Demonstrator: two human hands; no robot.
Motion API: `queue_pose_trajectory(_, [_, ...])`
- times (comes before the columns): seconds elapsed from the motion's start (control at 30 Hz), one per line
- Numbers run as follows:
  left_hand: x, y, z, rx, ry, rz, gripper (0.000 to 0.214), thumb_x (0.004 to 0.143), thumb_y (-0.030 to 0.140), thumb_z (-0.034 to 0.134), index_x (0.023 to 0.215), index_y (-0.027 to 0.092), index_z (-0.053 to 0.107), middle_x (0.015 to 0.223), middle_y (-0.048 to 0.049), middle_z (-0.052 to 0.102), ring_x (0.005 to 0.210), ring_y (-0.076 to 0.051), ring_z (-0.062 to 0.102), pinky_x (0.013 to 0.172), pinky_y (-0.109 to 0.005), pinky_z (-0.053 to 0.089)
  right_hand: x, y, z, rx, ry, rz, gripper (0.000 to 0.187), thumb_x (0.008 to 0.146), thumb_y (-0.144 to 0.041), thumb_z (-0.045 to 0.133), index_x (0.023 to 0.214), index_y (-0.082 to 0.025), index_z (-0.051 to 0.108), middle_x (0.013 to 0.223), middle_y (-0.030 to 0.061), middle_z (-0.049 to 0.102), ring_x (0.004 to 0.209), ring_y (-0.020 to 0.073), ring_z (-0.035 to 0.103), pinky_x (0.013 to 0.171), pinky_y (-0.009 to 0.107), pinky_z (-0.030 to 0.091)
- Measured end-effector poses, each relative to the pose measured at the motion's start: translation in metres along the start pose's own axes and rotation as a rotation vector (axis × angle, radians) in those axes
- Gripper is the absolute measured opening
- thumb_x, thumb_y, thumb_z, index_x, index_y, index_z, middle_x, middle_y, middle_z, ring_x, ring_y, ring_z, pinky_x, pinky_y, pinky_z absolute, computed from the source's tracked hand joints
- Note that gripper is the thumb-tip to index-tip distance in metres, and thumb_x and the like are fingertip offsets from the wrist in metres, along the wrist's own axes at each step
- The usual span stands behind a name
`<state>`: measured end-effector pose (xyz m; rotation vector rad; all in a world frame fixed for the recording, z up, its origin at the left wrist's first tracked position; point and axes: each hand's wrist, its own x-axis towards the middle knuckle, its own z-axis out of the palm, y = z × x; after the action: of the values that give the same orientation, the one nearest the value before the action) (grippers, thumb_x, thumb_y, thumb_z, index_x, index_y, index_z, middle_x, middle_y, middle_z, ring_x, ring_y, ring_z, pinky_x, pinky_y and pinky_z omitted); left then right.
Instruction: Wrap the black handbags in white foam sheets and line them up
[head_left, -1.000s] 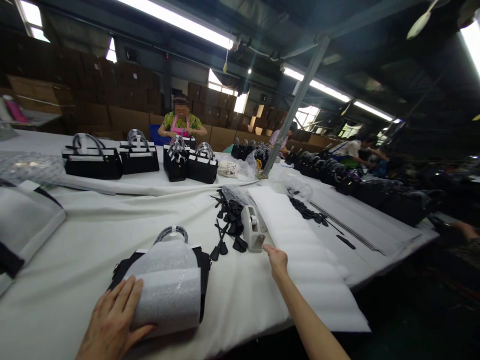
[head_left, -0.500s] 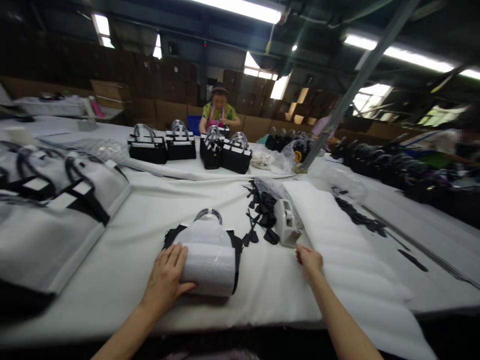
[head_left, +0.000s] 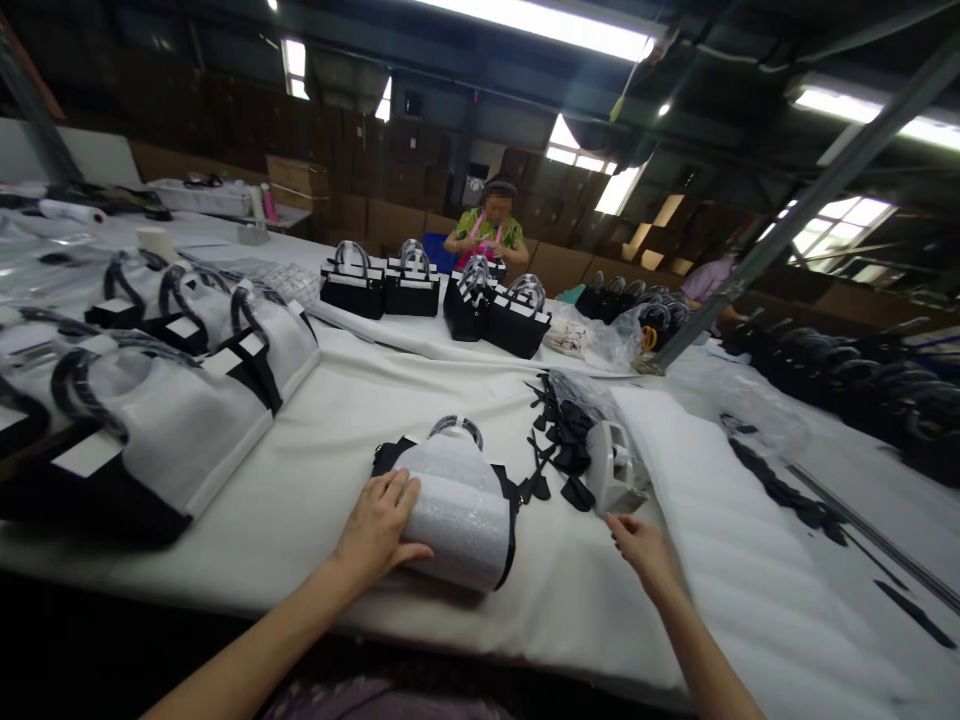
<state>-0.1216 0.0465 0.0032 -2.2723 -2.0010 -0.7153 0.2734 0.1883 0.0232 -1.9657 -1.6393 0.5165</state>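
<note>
- Head view: wrapped handbag (head_left: 450,505), being steadied on the white table (head_left: 559,625) by the left hand (head_left: 380,528), fingers and thumb spread.
- Right hand (head_left: 643,548): fingertips being held together just beside the tape dispenser (head_left: 609,468); whether tape is being pinched cannot be told.
- Judged step: taping of the foam wrap (head_left: 474,535) apparently being prepared; steady left pressure being called for.
- Handbag's facing side: being hidden by wrap.

L hand (head_left: 377,525) on wrapped blk bag (head_left: 465,525), R hand (head_left: 641,547) nr wht tape dispenser (head_left: 611,470).

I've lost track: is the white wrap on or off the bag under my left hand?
On: the white wrap covers the middle of the bag; black ends show either side.
</note>
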Motion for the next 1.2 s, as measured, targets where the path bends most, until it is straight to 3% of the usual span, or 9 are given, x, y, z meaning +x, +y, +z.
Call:
queue_pose_trajectory(0.13, [0.006, -0.011, -0.009, -0.16, -0.038, -0.073, 0.036, 0.089, 0.043, 0.049, 0.122, 0.03, 0.054, 0.129, -0.0064, 0.055, 0.119, -0.03, 0.046, 0.104, -0.065, 0.022, -0.009, -0.105, -0.009, -0.097, -0.266, -0.407, 0.025, 0.077, -0.043, 0.057, 0.077, -0.021, 0.069, 0.072, 0.0025, 0.069, 0.068, 0.0189, 0.061, 0.062, 0.027, 0.044])
queue_pose_trajectory(0.23, [0.008, -0.018, -0.008, -0.327, -0.029, -0.151, 0.03, 0.093, 0.03, 0.038, 0.117, 0.032, 0.055, 0.125, -0.0038, 0.058, 0.118, -0.028, 0.047, 0.103, -0.071, 0.016, -0.036, -0.19, -0.016, -0.13, -0.616, -0.814, 0.025, 0.085, -0.038, 0.053, 0.085, -0.019, 0.07, 0.08, 0.003, 0.069, 0.073, 0.0151, 0.061, 0.068, 0.024, 0.043])
queue_pose_trajectory(0.37, [0.008, -0.025, -0.001, -0.431, 0.019, -0.199, 0.039, 0.09, 0.025, 0.04, 0.129, 0.023, 0.043, 0.123, -0.009, 0.059, 0.116, -0.025, 0.05, 0.104, -0.059, 0.03, -0.062, -0.268, -0.016, -0.087, -1.185, -1.047, 0.025, 0.085, -0.035, 0.059, 0.089, -0.015, 0.072, 0.085, 0.0042, 0.069, 0.076, 0.0122, 0.061, 0.07, 0.02, 0.044])
queue_pose_trajectory(0.47, [0.008, -0.03, 0.002, -0.505, 0.047, -0.213, 0.047, 0.088, 0.022, 0.039, 0.135, 0.019, 0.033, 0.12, -0.0101, 0.06, 0.113, -0.022, 0.053, 0.102, -0.047, 0.039, -0.061, -0.298, 0.001, -0.123, -1.427, -1.098, 0.024, 0.084, -0.033, 0.062, 0.092, -0.014, 0.073, 0.083, 0.0034, 0.069, 0.075, 0.0111, 0.061, 0.069, 0.018, 0.044])
queue_pose_trajectory(0.57, [0.008, -0.033, 0.002, -0.562, 0.062, -0.217, 0.05, 0.088, 0.019, 0.039, 0.137, 0.018, 0.029, 0.118, -0.0099, 0.061, 0.112, -0.021, 0.053, 0.1, -0.044, 0.041, -0.052, -0.315, 0.033, -0.308, -1.388, -1.174, 0.018, 0.082, -0.027, 0.063, 0.091, -0.015, 0.074, 0.081, 0.0015, 0.071, 0.073, 0.0108, 0.062, 0.066, 0.017, 0.043])
queue_pose_trajectory(0.7, [0.008, -0.035, 0.002, -0.614, 0.067, -0.217, 0.056, 0.086, 0.017, 0.041, 0.14, 0.02, 0.025, 0.119, -0.0099, 0.06, 0.112, -0.02, 0.054, 0.1, -0.043, 0.042, -0.046, -0.329, 0.077, -0.642, -1.146, -1.225, 0.01, 0.076, -0.021, 0.067, 0.082, -0.021, 0.075, 0.073, -0.0022, 0.071, 0.065, 0.0107, 0.061, 0.06, 0.018, 0.04])
queue_pose_trajectory(0.83, [0.008, -0.035, 0.001, -0.676, 0.073, -0.211, 0.056, 0.086, 0.016, 0.041, 0.14, 0.02, 0.025, 0.119, -0.0105, 0.059, 0.111, -0.021, 0.054, 0.1, -0.044, 0.042, -0.046, -0.336, 0.107, -0.835, -0.99, -1.301, 0.009, 0.074, -0.021, 0.069, 0.08, -0.025, 0.076, 0.075, -0.0029, 0.072, 0.069, 0.0128, 0.063, 0.069, 0.023, 0.04])
queue_pose_trajectory(1.0, [0.008, -0.035, -0.005, -0.696, 0.082, -0.187, 0.052, 0.088, 0.015, 0.038, 0.139, 0.02, 0.028, 0.119, -0.0108, 0.058, 0.111, -0.021, 0.053, 0.1, -0.045, 0.043, -0.049, -0.334, 0.13, -0.981, -0.903, -1.34, 0.011, 0.073, -0.027, 0.071, 0.082, -0.025, 0.076, 0.076, 0.0022, 0.073, 0.075, 0.0188, 0.064, 0.077, 0.03, 0.04])
queue_pose_trajectory(1.2, [0.003, -0.032, -0.014, -0.478, 0.013, -0.037, 0.04, 0.091, 0.031, 0.044, 0.131, 0.03, 0.045, 0.129, -0.0066, 0.054, 0.122, -0.026, 0.046, 0.109, -0.06, 0.024, -0.046, -0.331, 0.142, -0.98, -0.939, -1.326, 0.014, 0.074, -0.029, 0.068, 0.083, -0.021, 0.076, 0.072, 0.0063, 0.071, 0.07, 0.0214, 0.065, 0.062, 0.027, 0.042])
